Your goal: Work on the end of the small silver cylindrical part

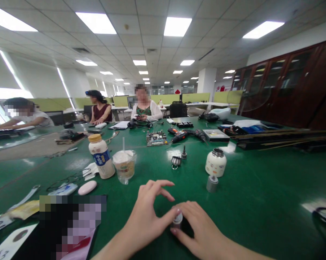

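In front of me, a small grey cylindrical piece with a pale top stands on the green table, partly hidden by fingers. My right hand curls round it, thumb on the near side. My left hand has its fingers spread over the table, its thumb tip touching the piece's top. A white flask body with faces drawn on it stands lidless to the right. Before it is a small grey metal cylinder. A steel cup-shaped lid with a ring lies beside a dark metal stopper-like part.
Left of my hands are a drink bottle, a plastic cup with a straw and a pink oval case. Farther back lie a circuit board and power drills. Several people sit across the table and at the left.
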Tool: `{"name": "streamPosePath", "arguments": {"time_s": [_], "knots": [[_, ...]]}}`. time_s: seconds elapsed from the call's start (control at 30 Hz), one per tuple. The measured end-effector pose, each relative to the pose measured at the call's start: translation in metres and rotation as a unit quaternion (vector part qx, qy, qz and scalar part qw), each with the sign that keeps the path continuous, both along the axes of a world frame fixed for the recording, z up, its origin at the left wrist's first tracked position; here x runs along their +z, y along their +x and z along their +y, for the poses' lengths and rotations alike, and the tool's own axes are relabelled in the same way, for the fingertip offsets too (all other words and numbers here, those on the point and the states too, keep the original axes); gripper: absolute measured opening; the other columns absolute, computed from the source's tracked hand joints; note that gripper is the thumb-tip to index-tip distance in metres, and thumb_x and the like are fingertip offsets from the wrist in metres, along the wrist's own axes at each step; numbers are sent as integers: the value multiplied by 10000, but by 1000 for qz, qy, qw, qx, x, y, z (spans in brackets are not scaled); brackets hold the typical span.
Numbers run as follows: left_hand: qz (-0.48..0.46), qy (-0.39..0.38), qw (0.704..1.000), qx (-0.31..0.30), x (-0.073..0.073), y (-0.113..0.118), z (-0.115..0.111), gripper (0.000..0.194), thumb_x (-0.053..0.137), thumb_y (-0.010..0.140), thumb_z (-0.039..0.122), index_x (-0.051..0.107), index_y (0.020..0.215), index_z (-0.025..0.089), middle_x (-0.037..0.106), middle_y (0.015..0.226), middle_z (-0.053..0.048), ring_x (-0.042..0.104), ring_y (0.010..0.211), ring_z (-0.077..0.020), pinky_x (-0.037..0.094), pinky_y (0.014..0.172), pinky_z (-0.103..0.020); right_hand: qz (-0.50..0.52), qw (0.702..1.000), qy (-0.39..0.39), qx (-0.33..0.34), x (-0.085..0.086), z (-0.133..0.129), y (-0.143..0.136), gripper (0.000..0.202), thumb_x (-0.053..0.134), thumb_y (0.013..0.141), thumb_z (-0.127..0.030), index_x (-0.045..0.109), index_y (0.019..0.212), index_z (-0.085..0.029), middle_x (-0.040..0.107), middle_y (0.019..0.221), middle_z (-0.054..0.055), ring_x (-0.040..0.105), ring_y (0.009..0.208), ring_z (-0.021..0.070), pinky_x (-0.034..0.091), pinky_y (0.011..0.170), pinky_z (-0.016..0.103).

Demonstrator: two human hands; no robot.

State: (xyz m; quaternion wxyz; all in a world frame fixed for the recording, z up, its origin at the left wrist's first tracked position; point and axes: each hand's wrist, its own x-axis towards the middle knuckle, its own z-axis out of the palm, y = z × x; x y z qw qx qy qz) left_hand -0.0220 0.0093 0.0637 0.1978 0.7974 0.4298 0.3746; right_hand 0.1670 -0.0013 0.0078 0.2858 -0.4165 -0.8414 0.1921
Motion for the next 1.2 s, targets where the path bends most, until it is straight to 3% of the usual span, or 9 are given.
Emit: {"name": "streamPosePath", "arguments": {"time_s": [0.1, 0.23, 0.37, 0.53, 0.7, 0.87, 1.03, 1.2], "knots": [[31, -11, 999, 27, -9, 5, -1, 492, 809, 702, 215, 573, 1126, 300, 757, 831, 51, 602, 940, -273, 381, 862, -414, -2, 1000, 0, -3, -1, 0, 0, 149, 648, 856, -219, 608, 998, -198, 663, 1002, 54, 578, 928, 241, 442, 839, 385], [-7, -24, 1000, 9, -10, 6, 1, 430, 758, 746, 128, 581, 1096, 304, 772, 825, 70, 634, 944, -237, 389, 877, -372, -5, 1000, 3, 2, -2, 2, 0, 169, 641, 868, -228, 604, 1030, -201, 660, 1024, 55, 577, 948, 244, 437, 855, 393], [-71, -53, 995, 39, -8, -8, 18, 316, 738, 802, 233, 564, 1062, 275, 784, 867, 42, 686, 918, -224, 426, 890, -353, -19, 1000, -5, -3, 2, 3, 0, 211, 641, 868, -243, 596, 1071, -204, 659, 1032, 55, 575, 951, 252, 434, 869, 409], [1, -103, 993, 55, -36, -20, 36, 318, 754, 746, 126, 599, 998, 246, 791, 814, 24, 692, 942, -242, 434, 891, -360, -31, 999, -7, -6, 4, 1, 0, 228, 627, 878, -264, 594, 1096, -206, 655, 1042, 69, 573, 961, 262, 436, 873, 412], [21, -85, 993, 74, -50, -21, 33, 452, 830, 682, 209, 630, 1081, 285, 764, 1039, 1, 601, 1077, -293, 352, 946, -439, -20, 1000, -8, 0, 4, 1, 1, 218, 625, 885, -266, 593, 1096, -218, 654, 1047, 56, 570, 973, 251, 427, 898, 405], [26, -77, 994, 79, -47, -21, 37, 400, 838, 683, 235, 635, 1025, 271, 788, 790, 31, 623, 980, -309, 344, 903, -453, -27, 1000, -4, -1, 3, 2, 1, 222, 627, 880, -262, 592, 1094, -215, 655, 1044, 58, 573, 956, 255, 434, 869, 403], [-31, -55, 996, 60, -22, -14, 28, 338, 756, 796, 242, 568, 1077, 267, 786, 864, 36, 658, 990, -247, 367, 931, -395, -20, 1000, 6, -1, -1, 3, 1, 233, 637, 867, -245, 592, 1092, -207, 661, 1042, 59, 577, 954, 254, 435, 870, 404], [-42, -58, 997, 0, -5, 2, 6, 403, 802, 733, 160, 604, 1054, 301, 778, 837, 73, 634, 983, -237, 377, 904, -363, -8, 1000, 7, -1, -2, 2, 0, 211, 652, 860, -243, 605, 1062, -203, 667, 1045, 57, 583, 960, 249, 441, 865, 402]]}}
